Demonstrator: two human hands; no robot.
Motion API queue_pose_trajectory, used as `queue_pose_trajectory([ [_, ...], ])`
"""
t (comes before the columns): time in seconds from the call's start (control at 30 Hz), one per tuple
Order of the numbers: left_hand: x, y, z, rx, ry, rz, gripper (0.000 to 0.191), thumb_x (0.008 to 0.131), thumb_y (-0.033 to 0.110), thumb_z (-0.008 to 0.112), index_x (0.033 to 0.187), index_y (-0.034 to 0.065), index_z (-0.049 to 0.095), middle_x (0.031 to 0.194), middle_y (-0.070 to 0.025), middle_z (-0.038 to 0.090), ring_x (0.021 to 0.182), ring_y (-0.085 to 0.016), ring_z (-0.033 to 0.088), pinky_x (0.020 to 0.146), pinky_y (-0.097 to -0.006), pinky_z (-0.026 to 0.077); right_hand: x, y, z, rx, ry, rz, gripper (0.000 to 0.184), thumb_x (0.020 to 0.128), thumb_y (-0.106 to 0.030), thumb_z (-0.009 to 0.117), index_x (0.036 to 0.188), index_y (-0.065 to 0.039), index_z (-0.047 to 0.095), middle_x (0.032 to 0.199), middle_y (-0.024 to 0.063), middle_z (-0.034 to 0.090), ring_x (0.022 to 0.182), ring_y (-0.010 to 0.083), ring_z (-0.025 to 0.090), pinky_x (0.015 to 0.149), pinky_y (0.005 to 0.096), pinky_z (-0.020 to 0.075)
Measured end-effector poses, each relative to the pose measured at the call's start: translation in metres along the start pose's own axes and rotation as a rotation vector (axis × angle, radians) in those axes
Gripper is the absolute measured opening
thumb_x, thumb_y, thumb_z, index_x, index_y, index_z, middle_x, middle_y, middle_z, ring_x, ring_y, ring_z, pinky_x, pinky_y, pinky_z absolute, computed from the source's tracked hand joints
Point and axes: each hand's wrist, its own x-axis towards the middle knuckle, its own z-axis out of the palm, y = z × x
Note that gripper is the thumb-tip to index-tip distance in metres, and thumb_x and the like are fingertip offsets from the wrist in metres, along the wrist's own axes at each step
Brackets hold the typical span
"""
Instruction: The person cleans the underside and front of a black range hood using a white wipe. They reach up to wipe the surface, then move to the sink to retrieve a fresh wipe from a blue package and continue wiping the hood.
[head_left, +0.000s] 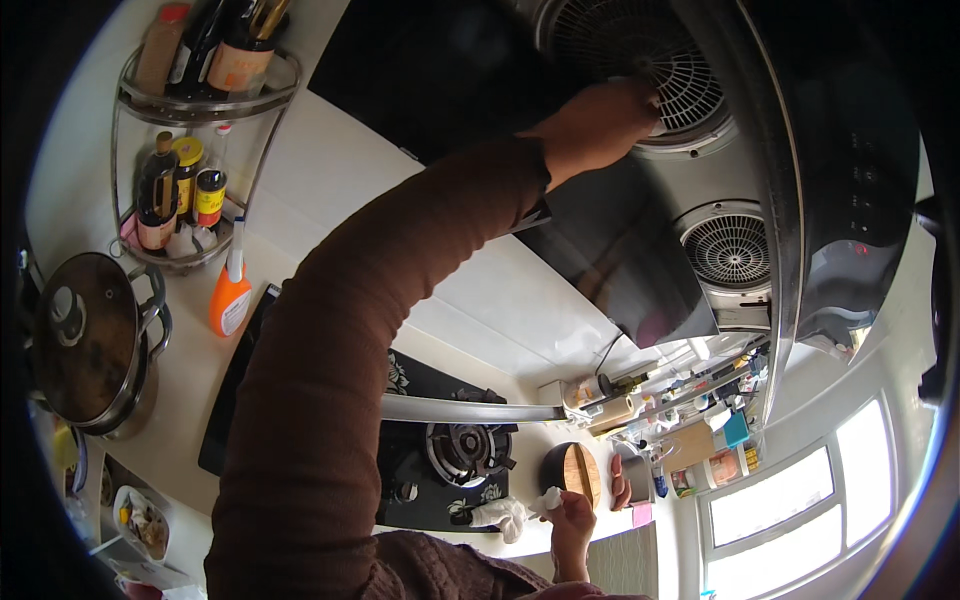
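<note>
My left hand (600, 126) reaches across the range hood and presses against the round metal filter grille (686, 82). White edges of a wipe or tissue (659, 129) show under its fingers; the rest is hidden by the hand. Low in the view, my right hand (574, 523) pinches a crumpled white tissue (550, 501) near the front edge of the counter. Beside it, a bunched white cloth (502, 517) lies on the corner of the black gas hob (442, 517). My left sleeve covers part of the hob.
A second grille (727, 244) sits beside the hood's black panel (615, 262). An orange spray bottle (230, 296) and a lidded pan (90, 337) stand left, below a corner rack (210, 112) of bottles. A wooden-lidded pot (574, 472) stands beyond the burner (471, 450).
</note>
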Motion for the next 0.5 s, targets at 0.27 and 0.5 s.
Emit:
queue_pose_trajectory([
  [0.27,0.024,-0.012,0.013,0.147,0.449,0.171,0.020,0.078,0.002,0.059,0.095,0.0088,0.068,0.098,-0.0107,0.064,0.089,-0.030,0.064,0.073,-0.0379,0.056,-0.004,0.005,-0.002,-0.014,0.020,0.044,0.014,0.085,-0.002,0.066,0.095,0.001,0.057,0.084,0.0093,0.065,0.069,0.0148,0.062,0.061,0.0273,0.0522],
  [0.5,0.009,-0.035,-0.016,0.036,0.126,0.216,0.013,0.081,0.007,0.060,0.091,0.0059,0.067,0.099,-0.0108,0.064,0.092,-0.030,0.064,0.074,-0.0383,0.056,-0.001,-0.005,0.002,-0.016,-0.039,0.002,0.014,0.086,0.000,0.064,0.098,0.002,0.057,0.085,0.0086,0.065,0.071,0.0131,0.063,0.064,0.0248,0.0534],
])
